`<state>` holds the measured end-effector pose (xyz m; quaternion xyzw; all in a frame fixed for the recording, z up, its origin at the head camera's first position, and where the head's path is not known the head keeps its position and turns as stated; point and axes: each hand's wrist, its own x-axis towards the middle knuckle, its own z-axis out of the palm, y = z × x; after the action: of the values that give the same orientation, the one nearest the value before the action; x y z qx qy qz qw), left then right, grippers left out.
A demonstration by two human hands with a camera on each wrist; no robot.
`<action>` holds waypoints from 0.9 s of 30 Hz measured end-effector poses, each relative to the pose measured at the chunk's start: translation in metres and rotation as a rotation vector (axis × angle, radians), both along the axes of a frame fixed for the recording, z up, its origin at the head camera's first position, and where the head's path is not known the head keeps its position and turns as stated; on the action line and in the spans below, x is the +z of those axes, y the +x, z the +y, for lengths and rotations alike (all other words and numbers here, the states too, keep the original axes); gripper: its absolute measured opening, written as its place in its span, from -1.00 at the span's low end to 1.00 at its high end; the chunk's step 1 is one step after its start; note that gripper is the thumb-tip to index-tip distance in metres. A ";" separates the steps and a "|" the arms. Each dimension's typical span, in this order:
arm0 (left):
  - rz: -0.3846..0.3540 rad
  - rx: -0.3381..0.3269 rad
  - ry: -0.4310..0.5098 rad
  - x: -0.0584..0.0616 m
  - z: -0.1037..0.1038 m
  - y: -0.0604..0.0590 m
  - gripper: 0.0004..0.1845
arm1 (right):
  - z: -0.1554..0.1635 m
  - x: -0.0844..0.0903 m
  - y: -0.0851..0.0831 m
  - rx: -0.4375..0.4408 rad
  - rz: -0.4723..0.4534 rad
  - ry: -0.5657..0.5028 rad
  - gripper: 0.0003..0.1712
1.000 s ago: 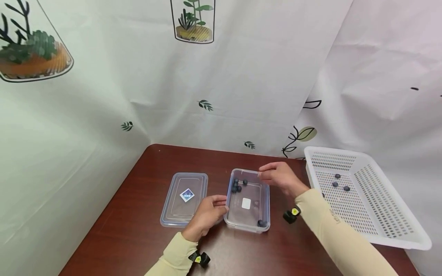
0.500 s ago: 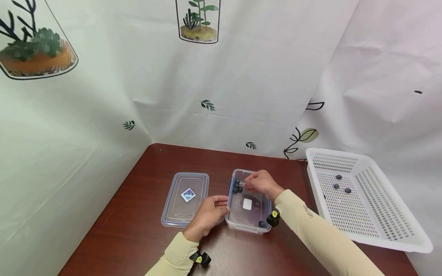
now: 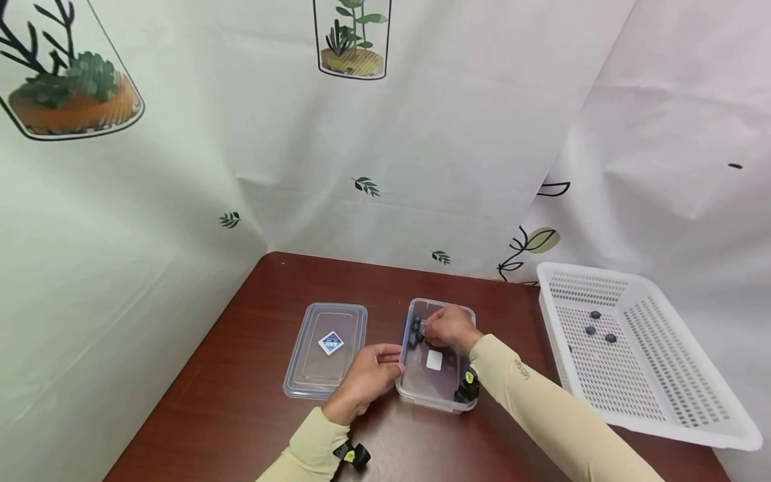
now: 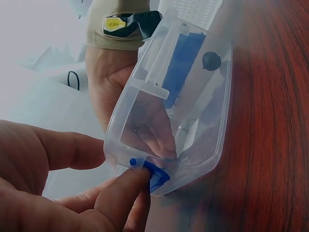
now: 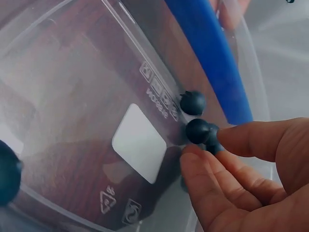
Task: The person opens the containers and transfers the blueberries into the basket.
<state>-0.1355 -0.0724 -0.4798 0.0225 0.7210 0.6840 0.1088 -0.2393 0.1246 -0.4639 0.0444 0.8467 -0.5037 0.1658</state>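
Note:
A clear plastic food container (image 3: 421, 396) with blue clips stands on the table. My left hand (image 3: 366, 378) grips its left side, thumb and fingers at a blue clip (image 4: 158, 179) in the left wrist view. Inside, my right hand (image 3: 453, 329) reaches down to a cluster of blueberries (image 3: 415, 328) along the left wall. In the right wrist view, its thumb and fingertips pinch a blueberry (image 5: 213, 141), partly hidden; another blueberry (image 5: 192, 103) lies just beyond. A lone blueberry (image 4: 211, 61) sits at the container's near end.
The container's clear lid (image 3: 319, 361), with a blue-and-white diamond label, lies to the left. A white perforated basket (image 3: 680, 434) with several blueberries (image 3: 610, 338) stands at the right. A white printed cloth (image 3: 421, 167) hangs behind the table (image 3: 223, 375).
My right hand has moved left and down from the container's far right corner to the blueberries at its left wall, its fingers closing there. My left hand stays on the container's side.

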 end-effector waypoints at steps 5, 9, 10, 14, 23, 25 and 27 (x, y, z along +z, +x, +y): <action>-0.002 -0.002 -0.012 0.000 0.000 -0.001 -0.51 | -0.005 -0.006 -0.001 0.004 0.016 0.015 -0.86; 0.003 0.001 -0.019 0.001 0.001 -0.001 -0.52 | -0.011 -0.008 0.000 -0.001 0.017 0.006 -0.86; 0.002 0.001 -0.018 0.001 0.001 -0.001 -0.52 | -0.012 -0.008 0.000 -0.005 0.015 0.007 -0.86; 0.004 0.004 -0.022 0.001 0.000 -0.001 -0.52 | -0.016 -0.008 0.002 -0.021 0.007 0.019 -0.85; 0.002 0.003 -0.020 0.000 0.000 0.000 -0.53 | -0.016 -0.012 0.000 -0.029 0.013 0.032 -0.86; 0.003 0.002 -0.022 -0.001 0.000 -0.001 -0.53 | -0.015 -0.012 -0.001 -0.030 0.006 0.011 -0.86; 0.004 0.002 -0.024 0.000 0.000 -0.001 -0.53 | -0.013 -0.011 -0.001 -0.022 0.000 -0.019 -0.85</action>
<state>-0.1362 -0.0722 -0.4802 0.0215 0.7294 0.6754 0.1069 -0.2402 0.1120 -0.4754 0.0521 0.8412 -0.5136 0.1606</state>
